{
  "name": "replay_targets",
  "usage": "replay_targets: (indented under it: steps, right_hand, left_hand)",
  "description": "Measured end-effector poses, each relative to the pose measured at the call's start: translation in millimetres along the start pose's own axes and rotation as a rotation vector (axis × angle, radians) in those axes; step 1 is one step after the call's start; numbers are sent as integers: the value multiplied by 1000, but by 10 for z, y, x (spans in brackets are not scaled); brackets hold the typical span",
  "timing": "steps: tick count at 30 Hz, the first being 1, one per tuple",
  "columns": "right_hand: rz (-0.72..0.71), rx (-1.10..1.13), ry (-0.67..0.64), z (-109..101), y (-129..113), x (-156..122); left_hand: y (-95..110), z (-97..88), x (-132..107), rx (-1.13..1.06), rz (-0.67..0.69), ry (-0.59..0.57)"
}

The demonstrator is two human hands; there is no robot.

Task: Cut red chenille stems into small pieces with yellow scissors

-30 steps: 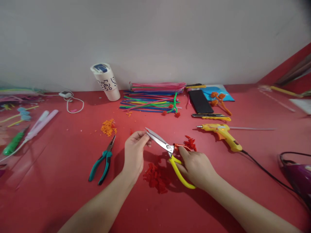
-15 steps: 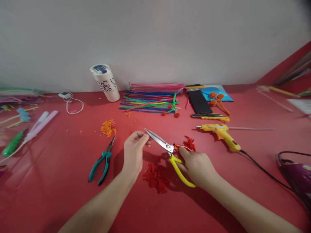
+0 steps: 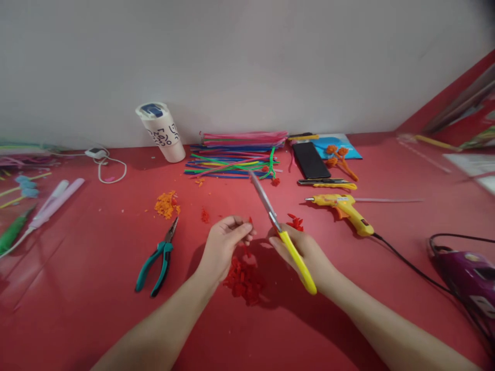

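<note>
Pinched between the thumb and fingers of my left hand (image 3: 226,242) is a small red fuzzy piece (image 3: 250,220), with only its tip showing. My right hand (image 3: 309,253) is wrapped round the scissors (image 3: 294,262), which have a yellow handle and metal blades pointing up and away; they are turned edge-on and the blades look closed. Below my left fingers lies a pile of red fuzzy pieces (image 3: 244,282). A smaller group of red pieces (image 3: 295,222) rests just beyond my right hand. Red trimmings (image 3: 204,215) lie past my left hand.
Teal-handled pliers (image 3: 158,263) and orange trimmings (image 3: 166,204) lie left. Pipe cleaners (image 3: 240,164) line the back beside a tumbler (image 3: 164,133). A phone (image 3: 311,161), a cutter (image 3: 328,183) and a yellow glue gun (image 3: 344,206) with its cord lie right.
The scissors have swung from my left fingertips to point up and away. My left hand has moved right and slightly nearer, and a red tip now shows in it. The view has shifted slightly.
</note>
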State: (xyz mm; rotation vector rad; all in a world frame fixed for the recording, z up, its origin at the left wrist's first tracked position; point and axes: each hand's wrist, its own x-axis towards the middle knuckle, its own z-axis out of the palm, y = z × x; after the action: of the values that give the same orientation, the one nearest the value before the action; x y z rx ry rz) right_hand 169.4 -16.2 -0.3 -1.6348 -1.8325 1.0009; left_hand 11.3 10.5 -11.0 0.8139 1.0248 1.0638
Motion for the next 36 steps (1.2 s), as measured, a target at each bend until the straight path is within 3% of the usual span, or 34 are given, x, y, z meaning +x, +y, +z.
replay_targets:
  steps: [4, 7, 14, 20, 27, 31, 36]
  right_hand:
    - [121, 302, 39, 34, -44, 16]
    - [102, 337, 75, 45, -39, 43]
    - [172, 412, 37, 44, 0, 51]
    - [42, 527, 7, 54, 25, 60]
    - [170, 491, -8, -9, -70, 35]
    - [161, 488, -43, -3, -36, 37]
    - [130, 507, -83, 37, 2, 29]
  left_hand:
    - [-36, 52, -65, 265, 37, -59]
    - [-44, 89, -109, 326, 85, -100]
    - [-39, 60, -64, 208, 19, -31]
    - [-29, 91, -84, 205, -97, -161]
    - [-30, 106, -105, 277, -123, -190]
    - [-35, 80, -85, 275, -138, -214]
    - [-14, 58, -80, 130, -235, -341]
